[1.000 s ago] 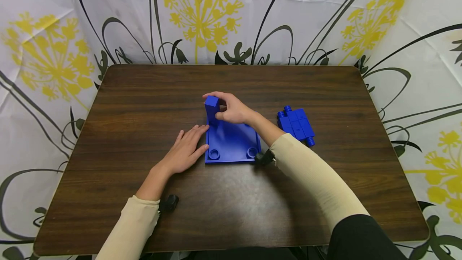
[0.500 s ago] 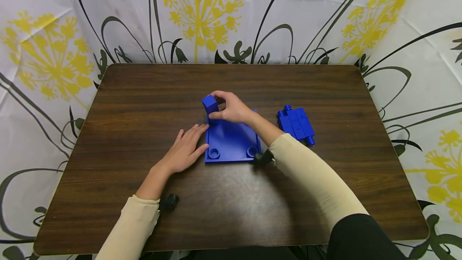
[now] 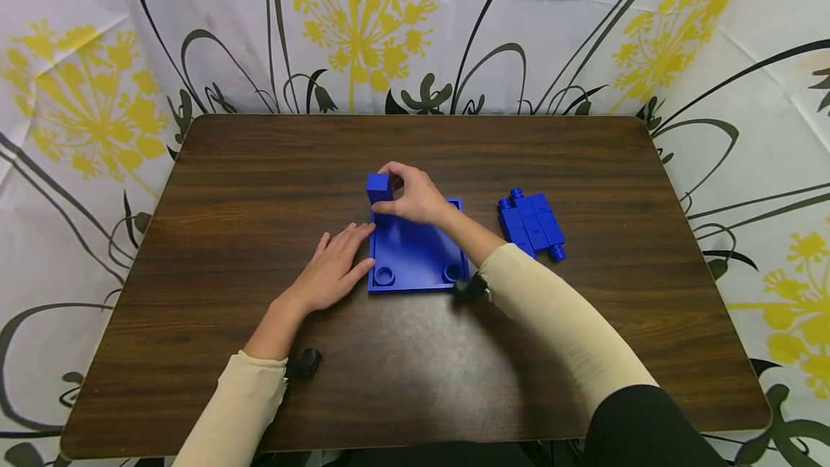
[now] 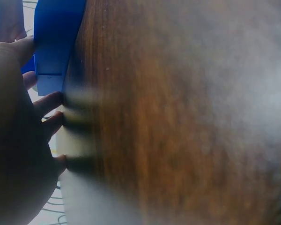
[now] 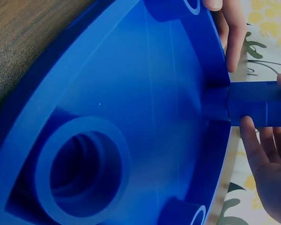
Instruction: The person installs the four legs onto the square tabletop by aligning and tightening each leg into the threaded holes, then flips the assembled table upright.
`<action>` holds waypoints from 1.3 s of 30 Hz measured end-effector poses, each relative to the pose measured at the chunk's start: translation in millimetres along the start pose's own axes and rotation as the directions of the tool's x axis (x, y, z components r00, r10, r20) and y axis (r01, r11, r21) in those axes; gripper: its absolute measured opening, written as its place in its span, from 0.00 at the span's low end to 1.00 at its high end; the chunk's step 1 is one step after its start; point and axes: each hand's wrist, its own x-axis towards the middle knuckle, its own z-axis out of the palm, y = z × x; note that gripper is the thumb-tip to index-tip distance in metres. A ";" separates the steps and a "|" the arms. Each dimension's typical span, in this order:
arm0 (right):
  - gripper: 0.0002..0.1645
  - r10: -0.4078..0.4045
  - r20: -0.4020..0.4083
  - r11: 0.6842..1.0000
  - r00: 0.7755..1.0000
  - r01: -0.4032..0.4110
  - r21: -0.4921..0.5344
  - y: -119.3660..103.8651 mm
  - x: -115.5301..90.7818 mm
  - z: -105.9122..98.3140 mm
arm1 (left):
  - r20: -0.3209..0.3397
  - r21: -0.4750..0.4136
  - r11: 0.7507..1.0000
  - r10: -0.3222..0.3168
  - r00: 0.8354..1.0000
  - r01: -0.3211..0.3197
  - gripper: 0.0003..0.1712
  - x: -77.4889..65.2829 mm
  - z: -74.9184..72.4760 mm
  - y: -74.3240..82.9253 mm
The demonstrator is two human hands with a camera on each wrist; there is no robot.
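Blue tray (image 3: pixel 420 251): smooth plastic, and what a soft sheen!
Blue post (image 3: pixel 379 187): smooth plastic too, satin-faced
Blue pieces (image 3: pixel 533 223): smooth plastic, low gloss
Table (image 3: pixel 402 380): wood-grain top, semi-gloss, flashing a glare!
Floral backdrop (image 3: pixel 240 2): creased cloth, matt
Pale sleeve (image 3: pixel 560 323): matt cloth

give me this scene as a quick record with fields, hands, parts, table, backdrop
left hand: fingers against the left edge of the rimmed blue panel
right hand: grips an upright blue square post at the panel's far left corner
near corners: a round socket in each
other blue posts: lying side by side, right of the panel
table: brown wood grain
backdrop: white cloth, yellow flowers
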 end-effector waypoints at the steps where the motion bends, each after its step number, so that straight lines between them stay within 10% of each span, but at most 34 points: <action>1: 0.28 0.009 -0.002 1.000 1.000 -0.009 -0.005 -0.3 -0.3 0.4 | 0.001 0.000 1.000 0.001 1.000 -0.001 0.37 0.1 0.2 -0.2; 11: 0.33 0.018 0.046 1.000 0.999 -0.017 -0.012 -1.1 -0.9 -3.5 | -0.004 0.005 1.000 0.006 1.000 -0.006 0.36 0.5 0.6 -0.8; 26: 0.42 -0.169 0.211 0.939 0.963 0.093 0.331 2.0 0.6 -14.4 | -0.005 -0.004 1.000 0.015 1.000 -0.015 0.36 2.3 1.9 -1.5; 39: 0.35 -0.119 0.201 0.958 0.972 0.060 0.279 2.5 1.8 -13.3 | 0.002 -0.010 1.000 0.006 1.000 -0.006 0.36 1.3 -0.1 0.2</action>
